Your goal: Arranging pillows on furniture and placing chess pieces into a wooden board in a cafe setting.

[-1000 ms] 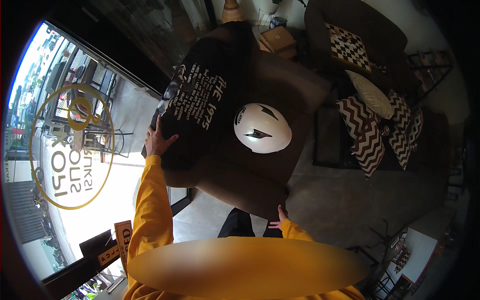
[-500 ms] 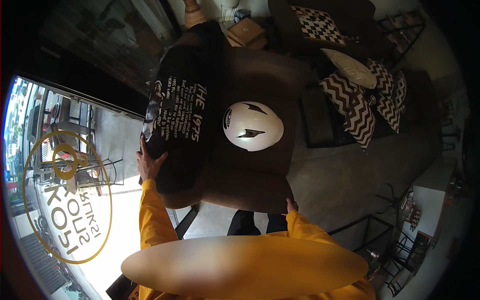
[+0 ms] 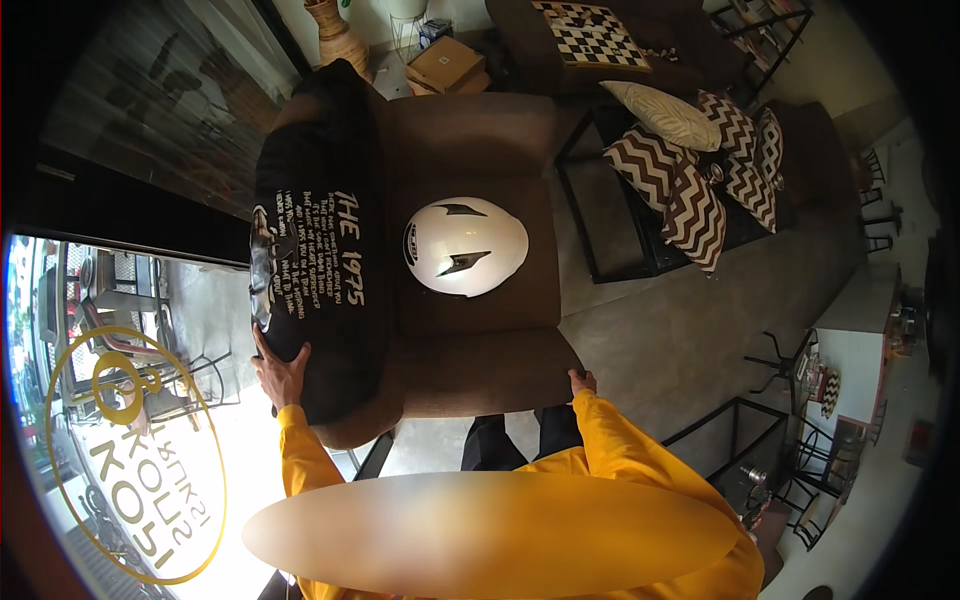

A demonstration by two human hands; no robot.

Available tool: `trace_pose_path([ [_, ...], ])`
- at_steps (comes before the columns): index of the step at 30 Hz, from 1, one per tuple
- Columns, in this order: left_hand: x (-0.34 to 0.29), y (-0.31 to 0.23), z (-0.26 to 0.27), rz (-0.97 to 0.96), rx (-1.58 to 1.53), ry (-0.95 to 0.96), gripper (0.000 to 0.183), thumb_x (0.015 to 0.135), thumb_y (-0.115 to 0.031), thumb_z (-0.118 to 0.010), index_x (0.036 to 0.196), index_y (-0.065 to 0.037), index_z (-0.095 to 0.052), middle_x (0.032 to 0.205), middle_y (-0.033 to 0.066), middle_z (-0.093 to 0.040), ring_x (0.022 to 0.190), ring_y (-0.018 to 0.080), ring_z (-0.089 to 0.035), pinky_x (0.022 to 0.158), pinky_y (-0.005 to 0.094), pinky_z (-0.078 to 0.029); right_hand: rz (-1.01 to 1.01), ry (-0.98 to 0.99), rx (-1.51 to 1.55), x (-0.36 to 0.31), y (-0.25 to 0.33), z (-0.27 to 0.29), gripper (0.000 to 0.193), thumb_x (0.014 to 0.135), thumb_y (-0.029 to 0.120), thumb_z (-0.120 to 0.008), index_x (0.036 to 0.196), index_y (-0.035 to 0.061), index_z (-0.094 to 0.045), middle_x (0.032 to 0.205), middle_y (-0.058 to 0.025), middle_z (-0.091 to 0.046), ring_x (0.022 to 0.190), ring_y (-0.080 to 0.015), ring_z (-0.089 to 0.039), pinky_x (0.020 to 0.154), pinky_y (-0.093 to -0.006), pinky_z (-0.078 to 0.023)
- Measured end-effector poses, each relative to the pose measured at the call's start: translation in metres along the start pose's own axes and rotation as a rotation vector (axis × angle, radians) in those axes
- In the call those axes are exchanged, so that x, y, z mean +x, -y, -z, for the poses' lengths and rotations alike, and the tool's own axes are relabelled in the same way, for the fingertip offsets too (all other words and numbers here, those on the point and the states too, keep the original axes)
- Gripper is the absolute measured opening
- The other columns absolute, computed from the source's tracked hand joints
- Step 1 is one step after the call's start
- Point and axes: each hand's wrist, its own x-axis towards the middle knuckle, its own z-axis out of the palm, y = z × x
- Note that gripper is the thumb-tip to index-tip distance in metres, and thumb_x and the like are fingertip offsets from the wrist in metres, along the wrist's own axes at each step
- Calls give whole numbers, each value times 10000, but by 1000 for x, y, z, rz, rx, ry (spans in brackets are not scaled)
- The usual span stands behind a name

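Note:
A brown armchair point(image 3: 480, 372) stands in front of me, its backrest to the left. Over the backrest is draped a black printed shirt point(image 3: 345, 350). My left hand point(image 3: 282, 377) clasps the near end of the backrest through the shirt, thumb and fingers spread around its edge. At the front end of the near armrest, my right hand point(image 3: 582, 384) is closed on the corner; its fingertips are partly hidden. On the seat rests a white helmet point(image 3: 468, 247) with dark vents, touched by neither hand.
Right of the armchair is a black-framed table point(image 3: 597, 225) with zigzag cushions point(image 3: 695, 215) and a pale cushion point(image 3: 660, 115). Cardboard boxes point(image 3: 447, 65) and a woven vase point(image 3: 340, 40) stand beyond. A chessboard point(image 3: 592, 35) lies farther back. A glass wall borders the left.
The armchair has shifted left with both hands on it, widening its gap from the black-framed table and the boxes. The helmet and shirt have moved with it. My view has also shifted.

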Motion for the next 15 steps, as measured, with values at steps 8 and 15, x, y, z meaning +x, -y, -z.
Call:
trace_pose_path([
  [8, -9, -16, 0, 114, 11, 30, 1018, 628, -435, -759, 1448, -306, -169, 1071, 266, -460, 981, 463, -534, 832, 505, -446, 121, -60, -182, 59, 22, -1, 673, 802, 382, -644, 1358, 135, -356, 1376, -157, -374, 1173, -421, -459, 803, -569, -521],
  [15, -22, -34, -4, 163, 31, 3, 1022, 634, -449, -744, 1452, -299, -150, 1066, 258, -466, 971, 449, -543, 839, 500, -442, 165, -217, -393, 48, 74, 6, 640, 850, 538, -511, 1361, 192, -341, 1327, -224, -392, 1137, -456, -470, 919, -522, -428],
])
